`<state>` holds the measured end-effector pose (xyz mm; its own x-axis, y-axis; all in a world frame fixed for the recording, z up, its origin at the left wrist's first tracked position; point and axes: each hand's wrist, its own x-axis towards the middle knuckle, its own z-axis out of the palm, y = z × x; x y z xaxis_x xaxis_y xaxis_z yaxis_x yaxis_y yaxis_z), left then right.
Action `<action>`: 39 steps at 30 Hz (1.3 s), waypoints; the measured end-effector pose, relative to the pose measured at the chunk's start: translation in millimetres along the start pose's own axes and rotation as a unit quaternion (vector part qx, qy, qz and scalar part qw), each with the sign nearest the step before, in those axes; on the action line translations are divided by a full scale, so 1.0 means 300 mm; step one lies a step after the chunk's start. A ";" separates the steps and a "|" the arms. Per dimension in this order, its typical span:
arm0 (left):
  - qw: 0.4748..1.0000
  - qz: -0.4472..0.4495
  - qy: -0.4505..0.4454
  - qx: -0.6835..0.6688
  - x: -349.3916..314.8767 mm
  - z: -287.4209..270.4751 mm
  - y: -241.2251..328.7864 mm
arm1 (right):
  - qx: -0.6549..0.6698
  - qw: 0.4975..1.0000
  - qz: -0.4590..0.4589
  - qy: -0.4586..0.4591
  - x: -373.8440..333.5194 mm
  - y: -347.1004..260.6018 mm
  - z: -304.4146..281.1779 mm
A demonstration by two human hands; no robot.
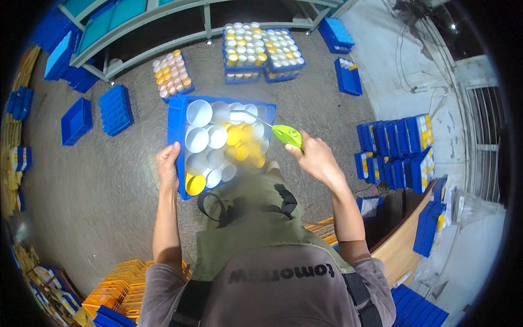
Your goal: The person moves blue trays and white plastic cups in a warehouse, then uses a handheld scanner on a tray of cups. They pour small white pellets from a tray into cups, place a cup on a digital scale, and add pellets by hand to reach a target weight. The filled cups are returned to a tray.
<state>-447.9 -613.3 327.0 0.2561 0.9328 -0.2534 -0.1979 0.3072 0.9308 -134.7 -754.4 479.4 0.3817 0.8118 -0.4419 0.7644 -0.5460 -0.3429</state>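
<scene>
A blue plastic crate [175,128] is in front of me, tilted and packed with white cups [196,139] and yellow cups [195,185], most with their round mouths toward me. My left hand [168,162] is closed around the crate's left side, thumb over the rim. To the right of the crate, my right hand [317,159] grips a bright green air blow gun [286,134]. Its thin bent metal nozzle reaches left over the cups at the crate's far right. A hazy patch blurs the cups nearest my body, and what supports the crate from below is hidden.
Beyond lie crates of white and yellow cups [243,49], a crate of pinkish cups [172,75] and blue crates [77,121] on the floor. A metal-framed rack [141,22] spans the back. Stacked blue crates [393,147] stand at right; orange crates [117,286] sit near left.
</scene>
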 end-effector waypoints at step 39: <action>0.974 0.030 0.171 -0.146 1.075 -0.381 0.528 | -0.042 0.997 -0.056 0.035 1.424 -0.433 -0.366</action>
<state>-504.8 -242.2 362.4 -0.0852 0.9436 -0.3200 -0.4757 0.2436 0.8452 -13.9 -314.0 426.1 0.3242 0.8810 -0.3446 0.8438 -0.4340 -0.3156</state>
